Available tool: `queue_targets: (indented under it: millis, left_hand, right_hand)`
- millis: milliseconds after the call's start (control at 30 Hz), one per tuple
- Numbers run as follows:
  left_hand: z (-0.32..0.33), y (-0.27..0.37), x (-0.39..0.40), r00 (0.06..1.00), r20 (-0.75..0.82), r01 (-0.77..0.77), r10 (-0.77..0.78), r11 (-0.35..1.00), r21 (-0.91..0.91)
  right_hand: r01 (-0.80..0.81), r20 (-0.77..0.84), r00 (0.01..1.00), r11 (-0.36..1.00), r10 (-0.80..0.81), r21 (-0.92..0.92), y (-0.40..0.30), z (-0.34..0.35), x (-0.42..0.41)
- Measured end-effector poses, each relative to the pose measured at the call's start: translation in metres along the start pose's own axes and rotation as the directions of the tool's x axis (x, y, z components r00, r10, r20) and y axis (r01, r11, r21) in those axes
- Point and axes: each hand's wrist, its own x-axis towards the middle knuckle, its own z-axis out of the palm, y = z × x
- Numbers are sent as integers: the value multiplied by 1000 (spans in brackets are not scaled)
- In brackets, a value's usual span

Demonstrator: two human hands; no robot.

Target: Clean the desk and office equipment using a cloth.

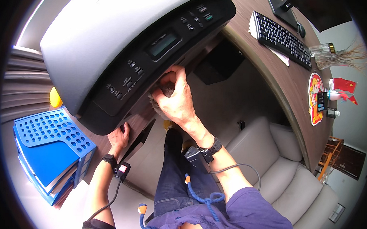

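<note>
My right hand (pixel 179 99) is curled around a grey-brown fuzzy cloth (pixel 159 106) at the lower front edge of a white and black multifunction printer (pixel 130 79). Part of the cloth and some fingertips are hidden by the hand and the printer's overhanging panel. My left hand (pixel 119 138) rests on the wooden desk (pixel 102 146) beside the printer's near left corner, its fingers partly under the black panel; I see nothing held in it. Both wrists wear black straps with small boxes and cables.
A blue file rack (pixel 54 128) with folders stands left of the printer. On the curved desk at right are a black keyboard (pixel 283 39), a glass jar (pixel 320 49), a calculator-like black device (pixel 322 101) and small flags (pixel 345 86). A grey leather chair (pixel 261 153) stands below.
</note>
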Motion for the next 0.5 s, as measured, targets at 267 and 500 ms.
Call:
queue_targets:
  millis: [267,500]
  left_hand:
    - [-3,2,5,1000,14,-16,15,999,43]
    - [-12,17,6,991,108,66,-75,994,83]
  right_hand:
    - [-99,83,992,993,93,64,0,-13,5]
    - [-74,-273,912,778,306,624,21,-54,17]
